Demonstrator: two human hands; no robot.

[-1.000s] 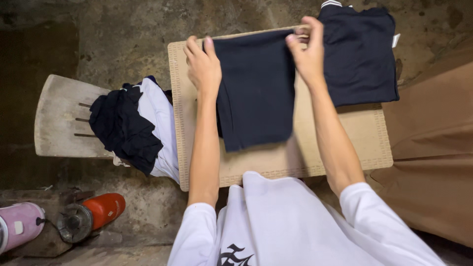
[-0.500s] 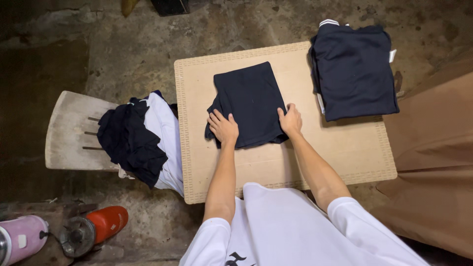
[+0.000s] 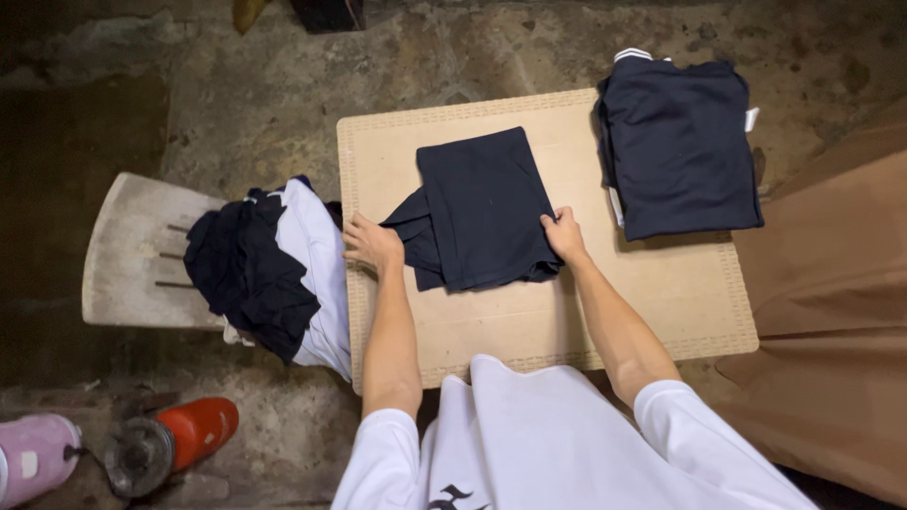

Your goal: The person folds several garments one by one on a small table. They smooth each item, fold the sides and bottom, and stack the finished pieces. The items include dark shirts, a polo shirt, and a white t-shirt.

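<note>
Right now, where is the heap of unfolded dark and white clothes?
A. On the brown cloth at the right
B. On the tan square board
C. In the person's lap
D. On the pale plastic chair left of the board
D: the loose heap of dark and white clothes is draped over the pale plastic chair, beside the left edge of the tan square board, not on it.

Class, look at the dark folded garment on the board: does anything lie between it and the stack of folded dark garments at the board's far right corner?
Nothing visible does. Bare board separates the folded garment from the stack. The left hand and right hand sit at its near corners.
</note>
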